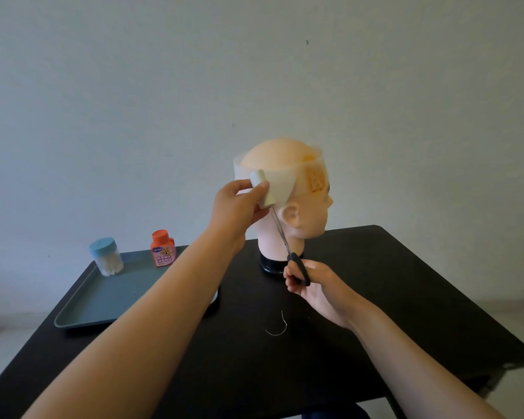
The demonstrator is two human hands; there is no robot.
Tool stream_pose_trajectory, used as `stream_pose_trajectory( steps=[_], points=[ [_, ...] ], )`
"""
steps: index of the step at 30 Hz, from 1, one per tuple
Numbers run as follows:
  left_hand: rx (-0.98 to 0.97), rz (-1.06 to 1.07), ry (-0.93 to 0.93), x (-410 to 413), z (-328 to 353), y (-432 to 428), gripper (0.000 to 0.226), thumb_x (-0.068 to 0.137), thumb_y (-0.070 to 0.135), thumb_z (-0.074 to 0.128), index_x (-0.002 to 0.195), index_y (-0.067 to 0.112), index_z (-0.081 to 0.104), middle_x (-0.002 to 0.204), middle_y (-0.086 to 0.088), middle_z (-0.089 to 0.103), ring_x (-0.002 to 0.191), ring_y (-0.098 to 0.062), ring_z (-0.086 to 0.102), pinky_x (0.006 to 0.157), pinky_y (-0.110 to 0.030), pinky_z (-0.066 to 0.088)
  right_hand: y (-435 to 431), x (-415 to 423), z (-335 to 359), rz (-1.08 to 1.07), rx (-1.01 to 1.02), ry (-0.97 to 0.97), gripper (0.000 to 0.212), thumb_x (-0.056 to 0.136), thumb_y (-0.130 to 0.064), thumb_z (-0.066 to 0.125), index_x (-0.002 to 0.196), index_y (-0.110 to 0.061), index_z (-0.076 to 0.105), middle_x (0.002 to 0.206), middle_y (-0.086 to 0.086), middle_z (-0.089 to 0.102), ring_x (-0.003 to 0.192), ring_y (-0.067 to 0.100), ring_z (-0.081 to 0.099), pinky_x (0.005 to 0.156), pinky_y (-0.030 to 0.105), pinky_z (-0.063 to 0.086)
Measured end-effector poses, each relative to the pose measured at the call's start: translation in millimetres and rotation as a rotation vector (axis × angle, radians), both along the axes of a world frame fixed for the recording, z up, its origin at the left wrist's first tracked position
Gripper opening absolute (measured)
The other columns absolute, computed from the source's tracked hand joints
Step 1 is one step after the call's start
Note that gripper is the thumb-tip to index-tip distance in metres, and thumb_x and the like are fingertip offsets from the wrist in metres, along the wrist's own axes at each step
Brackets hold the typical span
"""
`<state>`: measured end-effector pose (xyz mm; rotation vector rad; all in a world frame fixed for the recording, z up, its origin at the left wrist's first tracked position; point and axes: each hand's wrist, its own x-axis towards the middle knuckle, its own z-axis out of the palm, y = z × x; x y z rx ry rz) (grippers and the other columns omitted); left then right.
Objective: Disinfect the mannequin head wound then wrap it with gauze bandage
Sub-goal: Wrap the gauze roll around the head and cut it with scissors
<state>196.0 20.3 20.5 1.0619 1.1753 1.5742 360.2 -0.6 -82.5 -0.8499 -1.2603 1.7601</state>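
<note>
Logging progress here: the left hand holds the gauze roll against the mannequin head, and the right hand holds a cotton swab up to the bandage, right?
Not quite. In the head view the right hand holds scissors, not a cotton swab, with the blades reaching up toward the bandage. The left hand does hold the gauze roll against the mannequin head.

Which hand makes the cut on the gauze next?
Right. The right hand already holds the scissors, blades reaching up to the gauze roll. The left hand is busy holding that roll against the mannequin head.
</note>
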Motion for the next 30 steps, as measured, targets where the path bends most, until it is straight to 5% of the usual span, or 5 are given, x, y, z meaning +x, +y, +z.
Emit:
stream_pose_trajectory(
  steps=[5,9,22,27,30],
  points=[
    [-0.005,-0.007,-0.002,-2.1,-0.1,1.0,0.018,0.09,0.017,0.068,0.104,0.006,0.062,0.107,-0.016,0.068,0.097,-0.032,0.07,0.082,-0.036,0.058,-0.1,2.2,-2.7,0.023,0.066,-0.077,0.032,0.076,-0.032,0.061,0.092,-0.005,0.057,0.086,0.009,0.051,0.088,0.02,0.05,0.09,0.029,0.044],
    [-0.006,-0.01,0.007,-2.7,-0.8,1.0,0.022,0.091,0.016,0.066,0.11,0.005,0.062,0.108,-0.016,0.068,0.098,-0.032,0.069,0.082,-0.035,0.059,3.1,3.0,-3.9,0.021,0.062,-0.048,0.015,0.089,-0.022,0.056,0.092,-0.008,0.06,0.087,0.008,0.054,0.086,0.018,0.053,0.089,0.03,0.044],
    [0.009,-0.122,-0.021,-9.4,-2.7,-7.7,0.012,0.095,0.011,0.058,0.097,0.006,0.068,0.088,-0.007,0.074,0.085,-0.024,0.072,0.079,-0.031,0.059,-7.6,-26.8,7.2,-0.055,0.228,-0.037,0.023,0.099,-0.017,0.041,0.087,-0.006,0.056,0.078,0.008,0.05,0.071,0.015,0.046,0.072,0.025,0.042],
    [0.008,-0.117,-0.017,-10.1,-3.0,-9.6,0.011,0.094,0.013,0.06,0.101,0.006,0.065,0.093,-0.01,0.073,0.084,-0.022,0.072,0.076,-0.03,0.059,-11.3,-32.4,15.6,-0.085,0.319,-0.102,0.034,0.092,-0.038,0.048,0.088,-0.004,0.052,0.077,0.013,0.044,0.069,0.017,0.04,0.07,0.028,0.037],
    [0.004,-0.117,-0.025,-10.3,-3.0,-11.2,0.014,0.095,0.014,0.06,0.105,0.004,0.062,0.094,-0.012,0.072,0.082,-0.021,0.072,0.072,-0.028,0.059,-10.1,-34.5,15.4,-0.109,0.324,-0.088,0.028,0.101,-0.025,0.041,0.089,-0.003,0.052,0.078,0.013,0.044,0.071,0.02,0.039,0.066,0.027,0.035]
  ],
)
